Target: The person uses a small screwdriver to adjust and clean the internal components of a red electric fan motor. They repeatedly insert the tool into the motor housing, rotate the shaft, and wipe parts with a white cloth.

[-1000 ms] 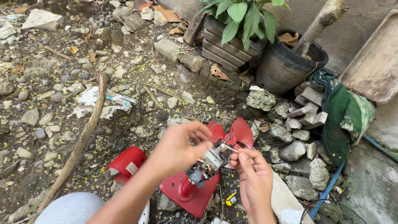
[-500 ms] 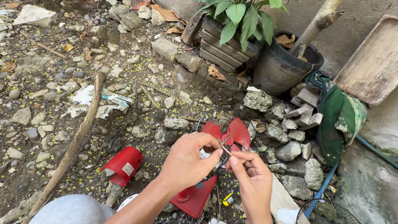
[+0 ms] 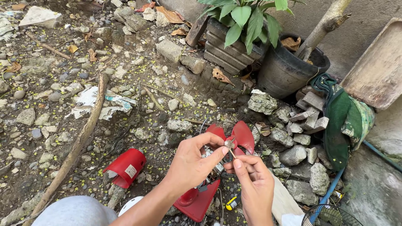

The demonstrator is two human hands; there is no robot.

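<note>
At the far left a long stick (image 3: 77, 144) lies on the gravel ground (image 3: 50, 104), with torn paper (image 3: 98, 104) beside it. To its right, near the person's knee, a red plastic cover (image 3: 125, 167) rests on the stones, well apart from both hands.

The left hand (image 3: 190, 165) comes up from below, its grip pinching the small metal shaft (image 3: 229, 146) between thumb and forefinger. The shaft's long axis tilts, its knobbed end up and left, its lower end running down toward the right hand (image 3: 253, 184), which sits just right of and nearer than the left; that grip is pressed together on the lower end. Both hands touch the shaft, the left holding its top.

Just behind the shaft stand red fan blades (image 3: 236, 134), and below the hands a red fan housing (image 3: 197, 203).

Farther right, a black pot (image 3: 284, 73) holds a leafy plant (image 3: 247, 21).
</note>
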